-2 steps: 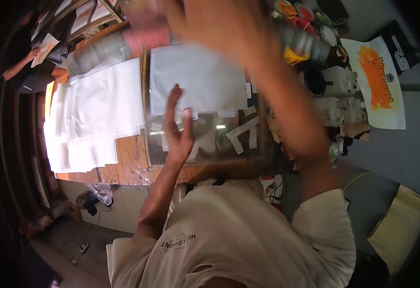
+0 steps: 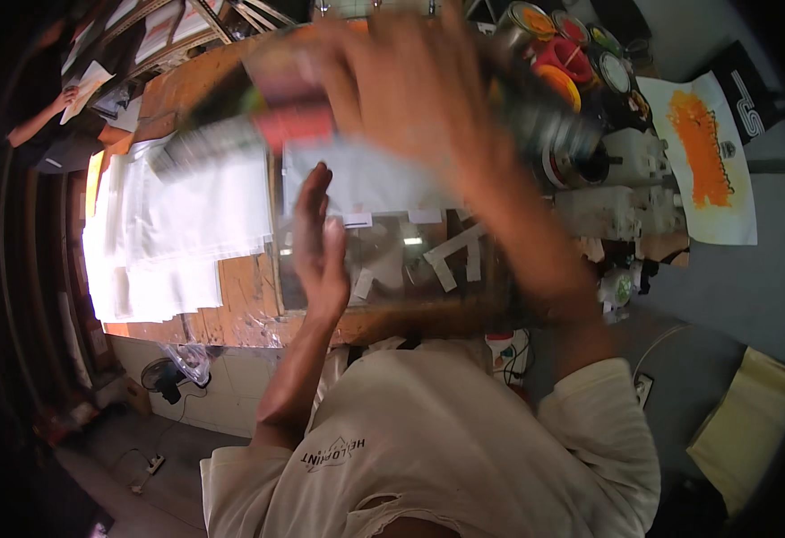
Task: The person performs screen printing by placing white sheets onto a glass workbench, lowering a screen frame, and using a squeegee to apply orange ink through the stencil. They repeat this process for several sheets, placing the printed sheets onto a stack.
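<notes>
My left hand [image 2: 323, 247] is open above the table's near part, fingers stretched upward, thumb apart, holding nothing. A white sheet [image 2: 366, 179] lies just beyond it on a dark glass-like panel [image 2: 379, 278]. My right hand [image 2: 415, 94] reaches over the far part of the table, smeared by motion; its finger closure cannot be made out. Around it spreads a wide, blurred frame-like thing [image 2: 209, 148] with grey stretches and a red patch. It hides part of the white sheet. Whether my right hand grips it is unclear.
Stacked white sheets [image 2: 177, 211] cover the table's left side. Paint cans [image 2: 531, 20] and translucent plastic containers [image 2: 639, 157] crowd the right, beside an orange-marked sheet [image 2: 708, 148]. Pale strips [image 2: 451, 255] lie on the panel. Another person's hand [image 2: 67, 97] holds a sheet at far left.
My right hand and the blurred frame-like thing have come down toward me, over the white sheet. My left hand has shifted slightly left.
</notes>
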Available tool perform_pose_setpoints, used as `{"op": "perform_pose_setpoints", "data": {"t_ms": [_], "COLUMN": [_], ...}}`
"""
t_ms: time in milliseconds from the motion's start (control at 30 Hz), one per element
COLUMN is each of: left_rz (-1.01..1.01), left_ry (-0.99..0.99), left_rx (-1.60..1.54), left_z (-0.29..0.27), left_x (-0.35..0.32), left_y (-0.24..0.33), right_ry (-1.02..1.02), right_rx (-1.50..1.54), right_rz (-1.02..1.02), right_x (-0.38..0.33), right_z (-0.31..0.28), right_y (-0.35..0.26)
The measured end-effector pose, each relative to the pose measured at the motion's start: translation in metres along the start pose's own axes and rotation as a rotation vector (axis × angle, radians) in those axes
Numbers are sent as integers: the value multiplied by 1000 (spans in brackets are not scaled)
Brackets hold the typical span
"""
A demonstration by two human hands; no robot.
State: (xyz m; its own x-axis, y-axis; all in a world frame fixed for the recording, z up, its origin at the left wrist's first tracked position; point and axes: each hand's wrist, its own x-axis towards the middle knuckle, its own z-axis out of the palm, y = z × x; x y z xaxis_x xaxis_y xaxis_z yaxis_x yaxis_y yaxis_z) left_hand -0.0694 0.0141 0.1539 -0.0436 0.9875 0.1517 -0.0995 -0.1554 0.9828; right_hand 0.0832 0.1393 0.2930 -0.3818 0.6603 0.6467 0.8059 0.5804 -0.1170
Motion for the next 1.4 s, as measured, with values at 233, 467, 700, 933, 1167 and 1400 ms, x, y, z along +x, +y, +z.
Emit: {"op": "perform_pose_setpoints", "data": {"t_ms": [233,467,700,933,1167,1400], "left_rz": [-895,-1015,-1013,-1042,-1066,-1022], "left_ry": [270,339,328,394,448,383], "left_rx": [-716,-566,-560,-536,-567,-602], "left_z": [-29,-28,-27,-22,-27,-33], "left_x": [-60,-66,-62,-59,-62,-69], "left_y": [-36,-82,-74,-76,-80,-89], "right_ry": [-375,-362,-303,-274,-391,-231], "right_rx": [-120,-45,-70,-148,-88,-338], "right_rz": [184,206,208,211,204,201], "right_x": [-179,-219,-191,-107,-47,-47], "right_z": [96,126,156,236,271,270], "right_y": [-46,-43,-10,98,165,198]}}
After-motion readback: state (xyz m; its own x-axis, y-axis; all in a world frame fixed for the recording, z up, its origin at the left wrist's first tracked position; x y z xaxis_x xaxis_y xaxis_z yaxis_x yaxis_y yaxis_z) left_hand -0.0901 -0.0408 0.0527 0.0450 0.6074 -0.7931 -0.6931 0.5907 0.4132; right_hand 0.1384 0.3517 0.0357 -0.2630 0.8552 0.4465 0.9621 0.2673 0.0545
